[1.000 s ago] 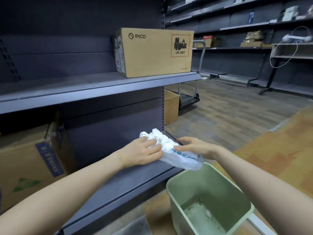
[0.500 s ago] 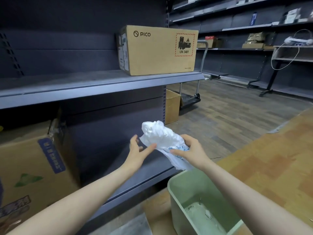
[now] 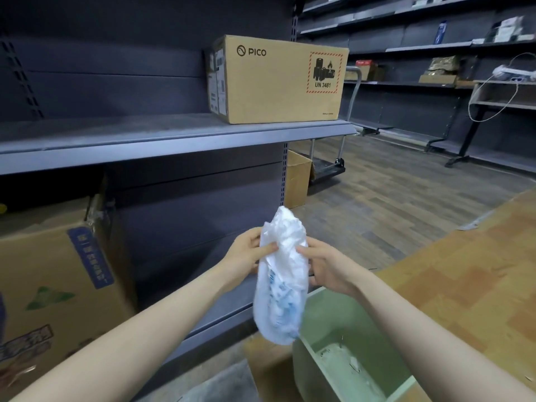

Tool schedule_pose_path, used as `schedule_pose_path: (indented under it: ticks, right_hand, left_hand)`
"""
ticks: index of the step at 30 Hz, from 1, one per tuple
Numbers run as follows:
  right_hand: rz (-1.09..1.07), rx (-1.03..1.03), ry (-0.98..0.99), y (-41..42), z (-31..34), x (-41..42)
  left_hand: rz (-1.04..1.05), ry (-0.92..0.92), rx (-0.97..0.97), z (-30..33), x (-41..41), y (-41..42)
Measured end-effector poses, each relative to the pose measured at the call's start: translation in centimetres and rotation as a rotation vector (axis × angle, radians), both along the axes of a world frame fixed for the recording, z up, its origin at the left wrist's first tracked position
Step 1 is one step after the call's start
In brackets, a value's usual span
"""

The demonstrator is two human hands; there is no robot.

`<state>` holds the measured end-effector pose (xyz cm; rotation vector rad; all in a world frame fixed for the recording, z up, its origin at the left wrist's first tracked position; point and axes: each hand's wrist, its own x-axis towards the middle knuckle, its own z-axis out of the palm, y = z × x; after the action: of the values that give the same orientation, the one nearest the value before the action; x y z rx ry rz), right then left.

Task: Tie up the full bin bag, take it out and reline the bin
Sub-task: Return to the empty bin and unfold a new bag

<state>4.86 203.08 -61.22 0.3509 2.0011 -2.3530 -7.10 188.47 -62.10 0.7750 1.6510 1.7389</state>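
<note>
A crumpled white plastic bag [image 3: 282,274] with blue print hangs upright between my hands, over the near corner of the pale green bin [image 3: 333,320]. My left hand [image 3: 246,255] pinches the bag's left edge near its top. My right hand [image 3: 322,265] pinches the right edge at the same height. The bin stands unlined on the floor at the lower right, with some white scraps on its bottom.
A dark grey shelf unit [image 3: 174,134] runs along the left, with a PICO cardboard box [image 3: 278,79] on its upper shelf. A large printed carton [image 3: 55,285] sits low at left. A small box [image 3: 297,178] and a trolley [image 3: 327,166] stand behind on the wooden floor.
The bag was lifted off the lower shelf and turned upright. My left hand let go for a moment and now pinches its left edge. The view tilted up slightly.
</note>
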Motion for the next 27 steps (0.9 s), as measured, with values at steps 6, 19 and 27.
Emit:
schedule_pose_path:
  ticks: [6, 19, 27]
  right_hand:
    - [-0.191, 0.126, 0.035, -1.3, -0.4, -0.4]
    - [-0.608, 0.535, 0.212, -1.0, -0.9, -1.8]
    - [-0.487, 1.330, 0.381, -4.2, -2.1, -1.6]
  left_hand:
    - [0.288, -0.075, -0.034, -1.1, 0.3, 0.8]
    - [0.610, -0.220, 0.108, -1.2, -0.8, -0.7]
    - [0.079, -0.399, 0.040, 0.2, 1.2, 0.6]
